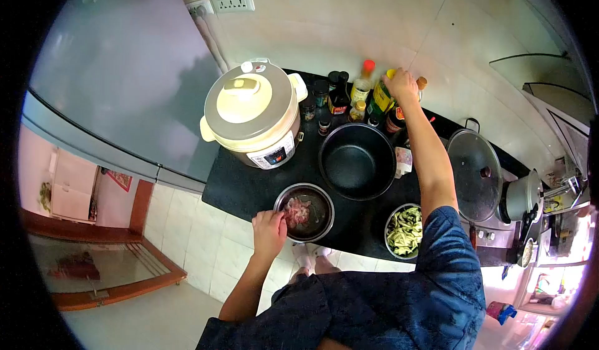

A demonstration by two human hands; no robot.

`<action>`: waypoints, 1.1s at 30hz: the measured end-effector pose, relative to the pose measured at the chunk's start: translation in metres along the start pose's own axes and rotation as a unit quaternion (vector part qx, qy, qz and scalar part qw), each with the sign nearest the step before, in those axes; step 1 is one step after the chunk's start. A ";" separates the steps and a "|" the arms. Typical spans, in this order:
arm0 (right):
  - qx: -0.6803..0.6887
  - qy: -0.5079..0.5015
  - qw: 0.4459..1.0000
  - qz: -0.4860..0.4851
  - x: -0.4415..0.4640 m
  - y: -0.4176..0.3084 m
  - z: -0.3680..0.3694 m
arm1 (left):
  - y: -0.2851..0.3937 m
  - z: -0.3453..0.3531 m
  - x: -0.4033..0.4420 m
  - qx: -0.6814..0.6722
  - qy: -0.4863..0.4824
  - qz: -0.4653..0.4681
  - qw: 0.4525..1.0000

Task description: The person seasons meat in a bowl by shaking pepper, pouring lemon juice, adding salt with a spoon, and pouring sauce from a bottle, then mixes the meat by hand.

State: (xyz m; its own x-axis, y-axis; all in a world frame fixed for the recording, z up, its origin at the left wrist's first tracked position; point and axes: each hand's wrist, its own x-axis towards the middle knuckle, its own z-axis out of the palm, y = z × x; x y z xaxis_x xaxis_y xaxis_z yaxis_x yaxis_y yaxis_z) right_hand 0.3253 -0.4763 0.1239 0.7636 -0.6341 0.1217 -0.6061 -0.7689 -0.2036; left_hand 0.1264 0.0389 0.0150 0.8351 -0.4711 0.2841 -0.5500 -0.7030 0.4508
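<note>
My left hand (269,232) is closed on the left rim of a metal bowl (331,219), which holds a small heap of raw sliced meat (296,212). My right hand (402,88) reaches to the back of the counter, its fingers closed around the upper part of a green and yellow bottle (381,97). The bottle stands among other seasoning bottles, and my fingers hide part of it. Between my arms sits an empty black pot (357,161). Near my right sleeve is a bowl of sliced green vegetable (404,231).
A cream electric pressure cooker (253,113) stands at the counter's left. Beside the black pot lies a small packet (404,161). To the right, a glass-lidded pan (474,175) and a grey pot (523,197) rest on the stove. A red-capped bottle (362,88) stands by the wall.
</note>
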 end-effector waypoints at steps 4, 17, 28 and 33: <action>0.054 0.014 0.998 -0.009 0.004 0.006 0.005 | -0.003 -0.001 -0.002 -0.001 0.001 -0.007 1.000; -0.004 0.031 0.996 -0.083 0.019 0.000 -0.029 | -0.006 0.001 0.006 -0.009 0.005 0.008 1.000; 0.061 0.156 0.965 -0.204 -0.146 -0.006 -0.232 | -0.006 -0.002 0.015 -0.032 0.023 0.090 0.995; 0.166 0.104 0.949 -0.247 -0.259 0.010 -0.270 | -0.008 -0.003 0.018 -0.042 0.004 0.117 0.992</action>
State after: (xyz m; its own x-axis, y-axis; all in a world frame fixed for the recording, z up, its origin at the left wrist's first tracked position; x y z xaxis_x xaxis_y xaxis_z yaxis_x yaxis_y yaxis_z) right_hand 0.0608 -0.3419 0.3524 0.8547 -0.2329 0.4639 -0.0562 -0.9299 -0.3634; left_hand 0.1459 0.0376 0.0191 0.6846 -0.6120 0.3959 -0.7264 -0.5278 0.4402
